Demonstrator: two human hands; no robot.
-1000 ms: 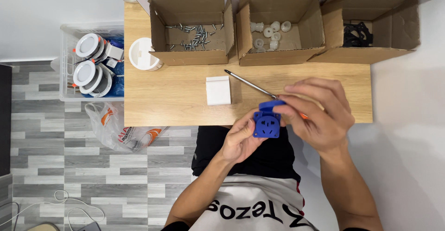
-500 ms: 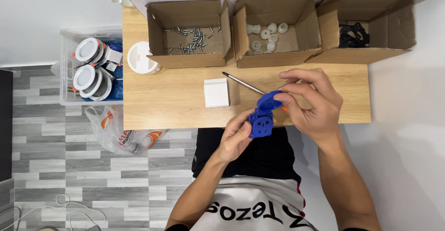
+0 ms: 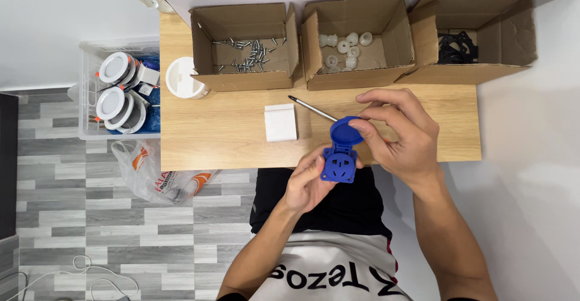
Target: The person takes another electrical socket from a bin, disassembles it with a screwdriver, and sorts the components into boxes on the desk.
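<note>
- Head view: I see both hands meeting just past the near edge of the table (image 3: pixel 229 138), above the lap.
- My left hand (image 3: pixel 308 183) comes up from below, palm turned up, fingers curled around the blue socket (image 3: pixel 339 163) and holding its body.
- My right hand (image 3: pixel 402 135) reaches in from the right, wrist bent, thumb and forefinger pinching the round hinged lid (image 3: pixel 347 133) of the socket.
- Socket face is turned toward the camera; its long axis runs away from me, with the opened lid at the far end.
- Screwdriver (image 3: pixel 312 109) lies on the table, slanting, partly hidden behind the lid.
- White block (image 3: pixel 281 122) sits left of it; box of screws (image 3: pixel 248 47) beyond.
</note>
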